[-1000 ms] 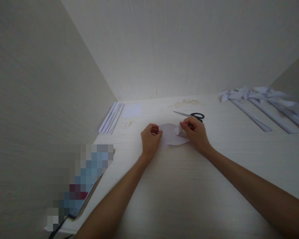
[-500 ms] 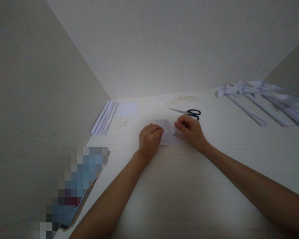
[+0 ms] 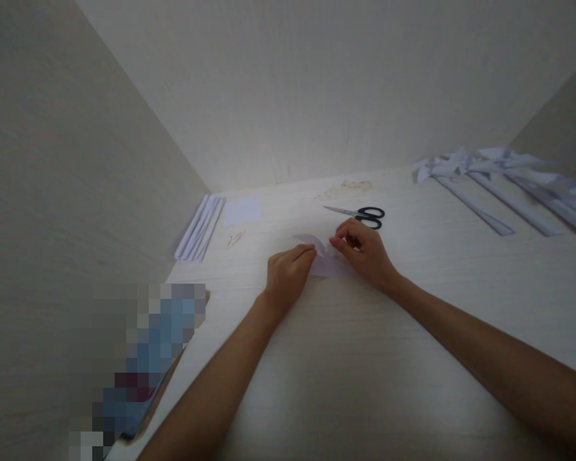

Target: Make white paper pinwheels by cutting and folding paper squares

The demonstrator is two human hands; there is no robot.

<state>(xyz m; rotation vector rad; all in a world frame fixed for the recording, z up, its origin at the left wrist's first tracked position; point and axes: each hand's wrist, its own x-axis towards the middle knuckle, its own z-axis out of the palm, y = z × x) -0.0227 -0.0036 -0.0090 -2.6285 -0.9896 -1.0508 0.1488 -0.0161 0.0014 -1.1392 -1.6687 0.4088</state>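
Left hand (image 3: 288, 275) rests knuckles-up on the worktop (image 3: 345, 358), fingers curled loosely, fingertips (image 3: 307, 253) pressing the left edge of a small white paper piece (image 3: 327, 264). Right hand (image 3: 362, 251) sits just across from it, fingers bent in a narrow pinch on the paper's right side; what part of the sheet is caught between the fingers cannot be made out. The two hands are close, with only the paper between them.

Paper piece lies flat in the middle of the worktop, a curled flap lifted at its far edge. Pale on pale, so its outline is hard to trace.

Black-handled scissors (image 3: 360, 213) lie just behind the right hand, blades pointing left, apart from the hand.

Far left, against the side wall (image 3: 67, 166): a row of folded white paper strips (image 3: 199, 228) set parallel, a small white square sheet (image 3: 242, 210) beside them, and a tiny pale scrap (image 3: 235, 239) nearer in. A faint brownish smudge (image 3: 348, 187) marks the worktop by the back wall.

Far right: a heap of long paper strips (image 3: 504, 192) fanned out towards the corner.

Near left edge: a blurred, pixelled object (image 3: 144, 365), not readable.

Open room: the broad near half of the worktop, between and under both forearms, and the stretch to the right of the right hand up to the strips.
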